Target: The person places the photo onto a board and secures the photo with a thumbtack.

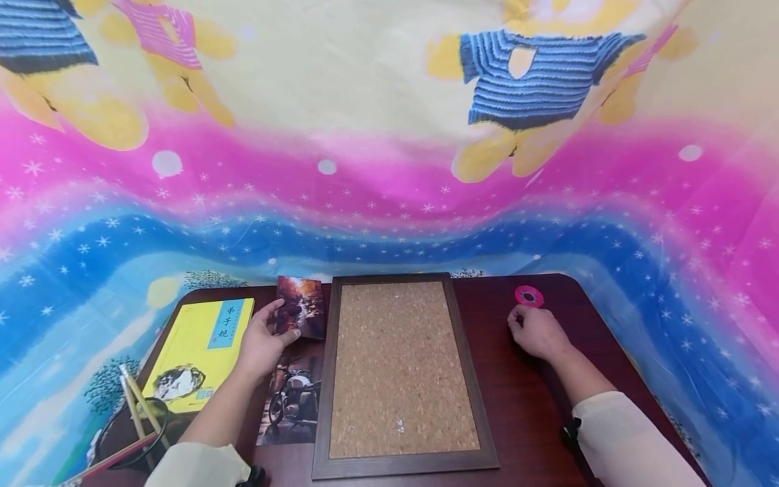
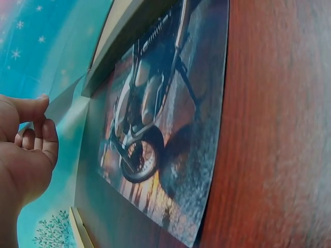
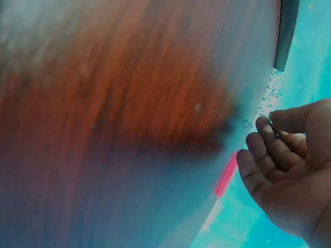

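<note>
My left hand [image 1: 263, 345] pinches a photo print [image 1: 307, 308] with an orange, sunlit scene, raised beside the framed cork board [image 1: 395, 365]; in the left wrist view this print [image 2: 64, 103] shows nearly edge-on. Below it, a motorcycle photo print [image 1: 295, 399] lies flat on the table, along the board's left edge. On the right side my right hand [image 1: 538, 331] hovers just in front of a pink disc [image 1: 529, 296] with a pale centre. Its thumb and index fingertip [image 3: 262, 123] meet on a tiny glinting object, too small to make out.
A yellow book [image 1: 189, 358] lies at the left, with a pen holder [image 1: 130, 433] of pencils before it. The dark red table [image 1: 511, 412] ends in rounded far corners at a printed cloth backdrop [image 1: 377, 169]. Small white marks [image 1: 399, 425] dot the cork.
</note>
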